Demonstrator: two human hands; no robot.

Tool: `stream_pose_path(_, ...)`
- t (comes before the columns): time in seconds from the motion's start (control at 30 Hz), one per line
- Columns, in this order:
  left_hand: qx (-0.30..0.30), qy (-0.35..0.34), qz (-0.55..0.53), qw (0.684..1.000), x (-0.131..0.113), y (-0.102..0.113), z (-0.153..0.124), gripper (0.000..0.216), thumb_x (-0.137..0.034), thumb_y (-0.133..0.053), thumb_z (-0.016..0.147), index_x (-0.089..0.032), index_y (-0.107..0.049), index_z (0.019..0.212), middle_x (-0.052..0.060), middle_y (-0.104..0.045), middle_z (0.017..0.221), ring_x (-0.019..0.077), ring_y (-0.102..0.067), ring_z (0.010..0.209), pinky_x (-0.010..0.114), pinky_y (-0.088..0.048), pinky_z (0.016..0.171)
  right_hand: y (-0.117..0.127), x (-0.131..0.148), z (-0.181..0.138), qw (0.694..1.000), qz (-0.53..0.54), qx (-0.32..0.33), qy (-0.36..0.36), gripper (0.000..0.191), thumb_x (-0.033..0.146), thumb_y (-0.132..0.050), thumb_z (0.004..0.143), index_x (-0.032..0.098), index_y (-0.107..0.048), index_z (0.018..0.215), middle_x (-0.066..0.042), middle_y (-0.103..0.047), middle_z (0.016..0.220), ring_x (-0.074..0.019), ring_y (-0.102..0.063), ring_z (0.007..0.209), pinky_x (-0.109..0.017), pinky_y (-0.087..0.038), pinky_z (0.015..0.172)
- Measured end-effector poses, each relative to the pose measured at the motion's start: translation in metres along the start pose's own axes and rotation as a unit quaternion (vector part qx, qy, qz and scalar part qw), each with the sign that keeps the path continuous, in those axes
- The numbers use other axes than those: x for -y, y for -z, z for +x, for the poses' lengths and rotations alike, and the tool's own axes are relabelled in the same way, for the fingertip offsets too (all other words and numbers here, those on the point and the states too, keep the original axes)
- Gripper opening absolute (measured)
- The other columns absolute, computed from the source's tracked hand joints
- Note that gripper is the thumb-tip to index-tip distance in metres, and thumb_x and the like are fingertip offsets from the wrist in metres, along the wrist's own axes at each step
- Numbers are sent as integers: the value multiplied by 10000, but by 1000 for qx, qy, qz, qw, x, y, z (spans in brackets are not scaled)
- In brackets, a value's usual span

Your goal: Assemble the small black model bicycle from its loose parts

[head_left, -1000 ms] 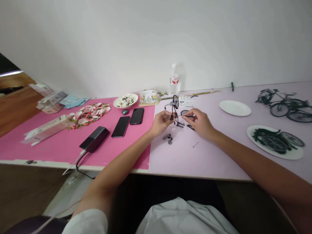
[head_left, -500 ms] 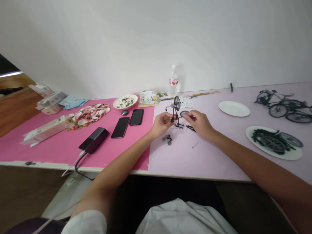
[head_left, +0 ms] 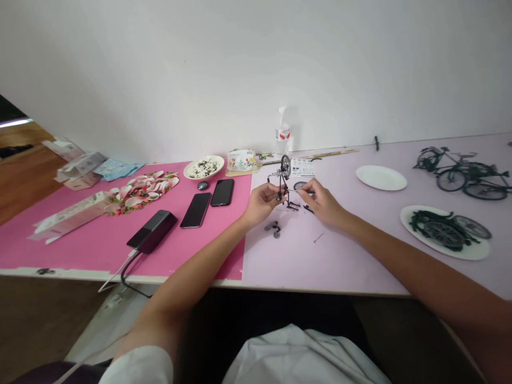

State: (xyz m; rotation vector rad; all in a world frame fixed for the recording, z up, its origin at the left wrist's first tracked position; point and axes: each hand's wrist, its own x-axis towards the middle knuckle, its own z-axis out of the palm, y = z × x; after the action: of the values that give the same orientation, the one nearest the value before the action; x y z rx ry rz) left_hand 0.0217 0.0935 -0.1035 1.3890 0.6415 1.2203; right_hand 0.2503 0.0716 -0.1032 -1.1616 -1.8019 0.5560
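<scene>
on the bench (head_left: pixel 352 264), taking the clear bottle (head_left: pixel 282 134) as landmark, the small bicycle model (head_left: pixel 285 168) is on the bottle's near side, raised between the two hands with its wheel uppermost. the left hand (head_left: pixel 262 205) pinches the model's dark frame in its fingertips; the right hand (head_left: pixel 323 206) grips a slim tool (head_left: pixel 295 191) between thumb and fingers, its thin shaft pointing at the frame, though whether the tip touches is too small to tell. right of the bottle and nearer lies a printed sheet (head_left: pixel 303 168), with a loose wheel (head_left: pixel 299 185) closer in. nearer still are small dark parts (head_left: pixel 276 230) and a thin pin (head_left: pixel 319 238). far right of the bottle sit a white plate (head_left: pixel 382 177), a plate of bicycle parts (head_left: pixel 482 252) and dark model bicycles (head_left: pixel 452 180); left are a bowl (head_left: pixel 221 164) and two phones (head_left: pixel 196 210).
</scene>
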Motion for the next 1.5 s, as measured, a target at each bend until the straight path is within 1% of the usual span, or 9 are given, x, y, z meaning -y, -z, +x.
stream_pose_path(0.17, 18, 10, -5, 1000, 1, -3, -2, 587, -510, -1017, 609, -165, -634, 889, 153, -793, 1160, 331, -735, 1230, 527, -555, 1084, 2, 0, 1, 1000, 12, -7, -11, 545, 725, -484, 1027, 256, -462, 749, 3, -562, 647, -186, -536, 613, -328, -416, 605)
stream_pose_path(0.33, 17, 13, -7, 1000, 5, -4, -2, 587, -509, -1019, 602, -167, -638, 888, 160, -793, 1176, 330, -734, 1238, 539, -542, 1109, 2, -2, 0, 999, 30, 8, -21, 449, 675, -501, 1035, 252, -560, 897, -14, -639, 765, -198, -587, 689, -337, -464, 651)
stream_pose_path(0.5, 1, 1, -7, 1000, 5, 1, 0, 592, -537, -1009, 607, -171, -636, 887, 124, -805, 1031, 358, -669, 1355, 526, -536, 1115, -3, -5, 0, 997, 49, 40, -35, 342, 609, -540, 1021, 268, -512, 1014, 7, -643, 850, -177, -569, 719, -319, -466, 673)
stream_pose_path(0.73, 15, -7, 2, 1000, 3, -1, -1, 553, -528, -996, 646, -182, -632, 877, 128, -807, 1019, 370, -658, 1367, 523, -555, 1068, -1, 2, 1, 998, 40, 29, -38, 413, 637, -524, 1028, 267, -458, 857, 35, -585, 714, -164, -517, 641, -321, -420, 659)
stream_pose_path(0.93, 22, -3, 9, 1000, 3, -5, -4, 567, -524, -1002, 637, -183, -619, 877, 123, -807, 1018, 347, -719, 1266, 530, -544, 1076, 0, 2, 3, 996, 82, 38, -29, 504, 711, -492, 1026, 269, -425, 794, 47, -520, 621, -159, -508, 587, -317, -408, 609)
stream_pose_path(1.1, 18, -10, 12, 1000, 0, -2, -2, 566, -532, -990, 658, -186, -607, 891, 131, -800, 1037, 370, -655, 1373, 510, -533, 1089, 6, 5, 4, 997, 27, 71, -13, 402, 626, -488, 1057, 268, -515, 876, 19, -625, 695, -181, -554, 637, -341, -450, 680)
stream_pose_path(1.2, 14, -14, 15, 1000, -3, -1, -1, 549, -501, -991, 671, -190, -595, 890, 112, -795, 1021, 367, -643, 1390, 508, -517, 1111, 11, 7, 7, 996, -32, 80, 31, 338, 565, -516, 1046, 267, -614, 919, -23, -680, 783, -217, -607, 729, -363, -464, 739)
stream_pose_path(1.33, 19, -13, 12, 1000, -5, -4, -2, 530, -459, -988, 691, -196, -571, 887, 96, -782, 1008, 364, -635, 1400, 500, -509, 1108, 14, 11, 9, 990, -81, 64, 91, 391, 567, -511, 1043, 267, -666, 846, -58, -682, 792, -249, -635, 807, -368, -469, 755)
stream_pose_path(1.5, 2, -32, 16, 999, -4, -13, -8, 485, -417, -954, 744, -205, -542, 886, 79, -758, 955, 339, -670, 1352, 451, -520, 1064, 13, 22, 2, 996, -4, 92, 6, 534, 685, -439, 1054, 247, -654, 839, 7, -598, 595, -181, -559, 552, -341, -466, 650)
